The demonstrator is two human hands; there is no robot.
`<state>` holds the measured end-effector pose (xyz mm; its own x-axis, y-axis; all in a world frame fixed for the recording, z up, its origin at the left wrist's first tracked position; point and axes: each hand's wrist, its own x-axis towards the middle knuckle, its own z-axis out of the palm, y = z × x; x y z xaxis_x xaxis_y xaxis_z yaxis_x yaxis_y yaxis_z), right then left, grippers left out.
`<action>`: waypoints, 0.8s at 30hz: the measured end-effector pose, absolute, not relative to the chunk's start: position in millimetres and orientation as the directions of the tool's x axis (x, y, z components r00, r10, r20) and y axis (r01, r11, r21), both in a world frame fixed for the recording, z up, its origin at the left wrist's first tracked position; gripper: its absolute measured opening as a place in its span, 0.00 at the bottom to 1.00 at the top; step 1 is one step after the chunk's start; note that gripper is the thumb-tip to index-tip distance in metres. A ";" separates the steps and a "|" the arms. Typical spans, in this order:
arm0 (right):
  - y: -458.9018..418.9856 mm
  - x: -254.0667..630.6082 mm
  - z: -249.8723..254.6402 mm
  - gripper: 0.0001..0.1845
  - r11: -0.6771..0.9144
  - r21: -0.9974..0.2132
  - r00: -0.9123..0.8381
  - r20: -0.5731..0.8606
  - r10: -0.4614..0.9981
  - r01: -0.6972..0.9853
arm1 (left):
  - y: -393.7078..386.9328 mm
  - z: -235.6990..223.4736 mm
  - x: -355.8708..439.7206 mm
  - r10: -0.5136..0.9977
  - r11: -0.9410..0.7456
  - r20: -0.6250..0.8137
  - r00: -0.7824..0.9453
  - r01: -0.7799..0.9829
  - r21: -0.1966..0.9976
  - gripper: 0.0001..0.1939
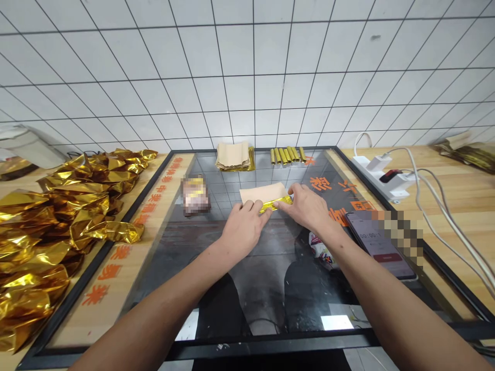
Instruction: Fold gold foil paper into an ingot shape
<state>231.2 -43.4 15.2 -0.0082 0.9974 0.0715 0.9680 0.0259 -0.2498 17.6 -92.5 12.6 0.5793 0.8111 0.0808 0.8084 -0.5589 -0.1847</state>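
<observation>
Near the middle of a glass-topped bench (185,257), a narrow roll of gold foil (275,205) lies along the near edge of a beige paper sheet (263,193). The person's left hand (243,232) is curled narrowly, with its fingers (251,207) pressing on the paper edge beside the left end of the roll. The right hand (305,207) comes in from the other side, with its fingers (290,198) closed on the right end, so both hands hold the roll and paper between them.

Farther along the glass, a stack of beige paper with gold foil (234,157) sits by the far edge, and a row of short gold rolls (286,155) lies to its right. A blurred packet (195,195) stands left of the hands. Just beyond the right hand lies a smartphone (377,245) showing a timer.

Left of the glass, a heap of crumpled gold foil (58,221) covers a wooden surface. At upper right are a white power strip (381,176), white cables (444,216), and another foil-and-paper stack (466,154).
</observation>
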 end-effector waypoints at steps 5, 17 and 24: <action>-39.4 235.7 11.6 0.25 0.008 -0.259 0.003 0.042 0.999 0.966 | -92.1 11.4 15.6 0.805 -0.565 0.089 0.586 0.804 -0.186 0.23; -29.1 249.8 9.7 0.11 0.048 -0.296 -0.037 0.042 0.998 0.954 | -91.8 12.5 15.9 0.809 -0.566 0.068 0.583 0.806 -0.174 0.23; -44.9 224.1 11.5 0.29 -0.016 -0.200 0.044 0.135 0.990 0.980 | -92.9 13.4 17.4 0.808 -0.565 0.070 0.584 0.804 -0.185 0.23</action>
<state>224.1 -44.9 11.5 0.0437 0.9899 0.1351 0.9797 -0.0160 -0.1997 17.4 -92.9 13.4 0.5843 0.8085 0.0705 0.8041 -0.5650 -0.1849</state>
